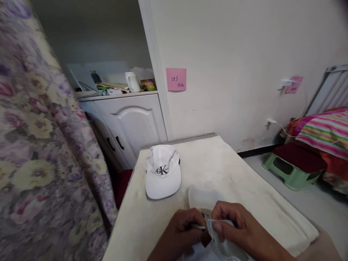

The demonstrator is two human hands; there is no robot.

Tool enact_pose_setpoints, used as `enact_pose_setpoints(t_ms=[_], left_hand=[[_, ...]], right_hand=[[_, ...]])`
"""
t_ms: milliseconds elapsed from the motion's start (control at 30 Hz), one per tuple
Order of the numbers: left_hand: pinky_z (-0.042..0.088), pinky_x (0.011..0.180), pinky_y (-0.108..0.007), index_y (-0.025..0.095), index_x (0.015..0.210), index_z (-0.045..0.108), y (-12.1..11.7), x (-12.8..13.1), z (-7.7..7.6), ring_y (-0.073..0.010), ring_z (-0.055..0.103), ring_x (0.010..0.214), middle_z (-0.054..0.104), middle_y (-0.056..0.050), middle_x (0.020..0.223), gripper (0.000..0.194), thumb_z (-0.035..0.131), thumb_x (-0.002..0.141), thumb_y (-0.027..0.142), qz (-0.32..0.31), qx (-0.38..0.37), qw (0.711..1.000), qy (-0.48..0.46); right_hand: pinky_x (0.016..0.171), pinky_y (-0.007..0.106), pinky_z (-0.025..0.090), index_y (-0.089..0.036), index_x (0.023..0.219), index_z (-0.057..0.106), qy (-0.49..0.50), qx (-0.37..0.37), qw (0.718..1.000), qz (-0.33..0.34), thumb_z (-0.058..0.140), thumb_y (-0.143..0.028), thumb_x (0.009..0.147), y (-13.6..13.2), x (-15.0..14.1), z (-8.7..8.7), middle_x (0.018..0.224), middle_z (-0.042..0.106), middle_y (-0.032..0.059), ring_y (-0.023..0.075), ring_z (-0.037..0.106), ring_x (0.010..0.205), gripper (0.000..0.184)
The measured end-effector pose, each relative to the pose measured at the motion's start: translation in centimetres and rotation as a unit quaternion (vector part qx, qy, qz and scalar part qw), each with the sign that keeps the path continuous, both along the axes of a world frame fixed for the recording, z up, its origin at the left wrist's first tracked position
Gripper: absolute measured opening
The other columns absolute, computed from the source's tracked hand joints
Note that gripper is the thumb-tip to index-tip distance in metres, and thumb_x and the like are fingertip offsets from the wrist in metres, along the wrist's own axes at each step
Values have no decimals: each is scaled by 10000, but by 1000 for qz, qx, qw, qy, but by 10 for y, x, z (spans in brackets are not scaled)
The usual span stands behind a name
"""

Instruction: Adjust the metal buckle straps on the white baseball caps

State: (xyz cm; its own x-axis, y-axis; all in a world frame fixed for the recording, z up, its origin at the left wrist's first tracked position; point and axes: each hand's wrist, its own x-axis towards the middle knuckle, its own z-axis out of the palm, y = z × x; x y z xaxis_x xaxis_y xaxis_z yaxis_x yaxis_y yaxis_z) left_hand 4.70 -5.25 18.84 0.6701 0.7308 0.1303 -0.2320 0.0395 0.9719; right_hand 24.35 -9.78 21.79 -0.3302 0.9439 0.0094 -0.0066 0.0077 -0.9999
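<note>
The pale cloth cap with a curved brim (202, 197) lies at the near side of the desk with a cream cloth cover (214, 166). Both hands hide its middle, and the lower picture edge cuts its nearest part. Its brim points to the far side, so the long axis runs away from the person. The right hand (233, 221) pinches a thin white strip of it; the left hand (187, 224) is closed narrowly on a small brown piece (206, 238), whose material I cannot tell. Beyond, a white cap with black letters (163, 174) has a smooth, rounded brim, turned toward the person.
</note>
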Motion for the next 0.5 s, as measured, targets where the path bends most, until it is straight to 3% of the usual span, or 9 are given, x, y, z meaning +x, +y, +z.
enact_pose_setpoints(t_ms=[500], left_hand=[[345,549,-223,150,694,673,2,-2,-7,-101,485,553,600,13,616,267,780,785,377,13,32,998,48]], right_hand=[[651,281,378,-159,721,643,56,-5,998,33,736,-451,816,2,0,-14,667,633,4,150,551,664,321]])
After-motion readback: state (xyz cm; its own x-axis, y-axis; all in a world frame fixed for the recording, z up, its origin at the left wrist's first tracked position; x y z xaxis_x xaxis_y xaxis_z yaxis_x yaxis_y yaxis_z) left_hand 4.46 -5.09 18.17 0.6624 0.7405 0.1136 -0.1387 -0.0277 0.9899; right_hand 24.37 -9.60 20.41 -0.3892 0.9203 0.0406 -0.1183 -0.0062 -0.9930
